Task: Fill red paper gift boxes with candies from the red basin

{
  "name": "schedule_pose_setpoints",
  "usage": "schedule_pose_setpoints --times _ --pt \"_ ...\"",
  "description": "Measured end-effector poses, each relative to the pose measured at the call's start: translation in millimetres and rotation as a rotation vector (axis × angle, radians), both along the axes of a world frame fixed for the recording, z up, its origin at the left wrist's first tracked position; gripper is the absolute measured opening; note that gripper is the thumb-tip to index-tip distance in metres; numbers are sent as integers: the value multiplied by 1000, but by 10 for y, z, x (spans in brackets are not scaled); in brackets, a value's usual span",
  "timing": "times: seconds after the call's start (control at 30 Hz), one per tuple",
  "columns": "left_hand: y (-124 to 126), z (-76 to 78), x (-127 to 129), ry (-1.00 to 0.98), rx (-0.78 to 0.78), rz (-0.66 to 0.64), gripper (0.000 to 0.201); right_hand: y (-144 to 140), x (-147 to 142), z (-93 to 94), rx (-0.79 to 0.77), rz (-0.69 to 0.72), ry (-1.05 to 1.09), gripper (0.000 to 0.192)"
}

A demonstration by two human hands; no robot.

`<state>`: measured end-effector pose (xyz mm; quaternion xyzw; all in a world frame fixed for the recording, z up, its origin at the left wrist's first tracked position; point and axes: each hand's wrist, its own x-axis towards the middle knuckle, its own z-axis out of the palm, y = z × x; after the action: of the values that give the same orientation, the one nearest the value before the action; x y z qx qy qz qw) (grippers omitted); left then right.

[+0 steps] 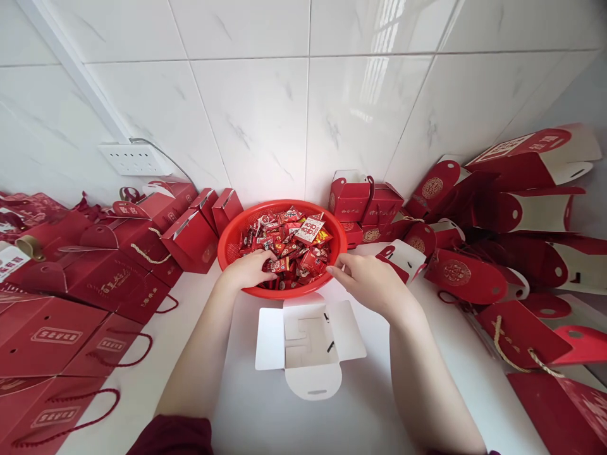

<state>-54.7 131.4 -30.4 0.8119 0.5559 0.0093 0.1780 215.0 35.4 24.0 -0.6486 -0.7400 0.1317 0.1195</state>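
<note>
A red plastic basket full of wrapped candies stands against the wall. My left hand reaches over its front left rim, thumb and fingers closed about a small red wrapped candy on the pile. At the right rim, my right hand has its thumb and curled fingers on the basket's edge. Between my forearms, in front of the basket, sits an open box with a white inside. Its flaps are spread outward, and I see only its bare interior with two small dark cord ends.
Red gift boxes with cord handles crowd the left side of the white table. More open red boxes are stacked at the right. Small boxes flank the basket. A power strip hangs on the tiled wall.
</note>
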Motion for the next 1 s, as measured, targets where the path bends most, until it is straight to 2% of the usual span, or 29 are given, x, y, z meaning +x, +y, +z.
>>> schedule_pose_setpoints --times 0.1,0.2,0.33,0.43,0.5,0.57,0.63,0.7,0.8,1.0 --pt "-11 6 11 -46 52 8 43 5 1 -7 17 18 12 36" --pt "-96 91 73 -131 131 14 43 13 -7 -7 29 41 106 34" --pt "-370 347 248 -396 266 -45 36 50 -48 -24 -4 106 501 32" --pt "-613 530 403 -528 293 -91 35 91 -98 -58 -115 216 821 37" --pt "-729 590 488 -629 255 -78 36 111 -127 -80 -211 305 985 37" --pt "-785 599 542 -813 160 -54 41 115 -142 -89 -270 363 1091 35" --pt "-790 583 563 -1012 10 -28 43 102 -141 -80 -275 387 1144 33" --pt "-771 568 560 -1119 -156 8 36 79 -131 -56 -238 387 1156 29" --pt "-746 577 539 -1150 -287 53 26 48 -123 -23 -171 352 1154 26" --pt "-754 627 516 -1195 -312 25 20 34 -119 -17 -177 390 1201 26"
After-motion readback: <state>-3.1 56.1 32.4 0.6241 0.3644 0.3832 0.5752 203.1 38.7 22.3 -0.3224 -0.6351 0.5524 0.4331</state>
